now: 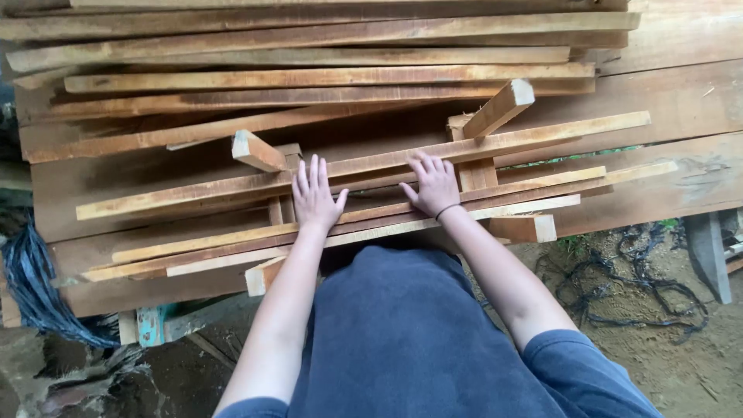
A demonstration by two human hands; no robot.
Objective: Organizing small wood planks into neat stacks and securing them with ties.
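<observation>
Rough-sawn wooden slats [364, 166], long, thin and flat, pale tan with reddish-brown streaks, lie in a loose bundle across a stack of broad planks [681, 101]. Grain coarse, edges uneven. Short square-cut blocks [501, 107] poke up among the slats at angles, their ends pale and clean.

Left hand [315, 197]: palm down, flat on the slats near the bundle's middle, fingers straight and slightly spread, thumb out to the side. Arm extended straight forward, bare.

Right hand [433, 186]: palm down on the same slats, just right of the left hand, fingers fanned apart, a dark band at the wrist. Forearm angles in from the lower right, blue sleeve at the upper arm.

Neither hand grips; both press on top.

The slats sit directly in front of the person's dark blue lap, at the near edge of the stack. Dirt ground below, with black tangled cord [642, 290] at right and dark blue sheeting [35, 290] at left
</observation>
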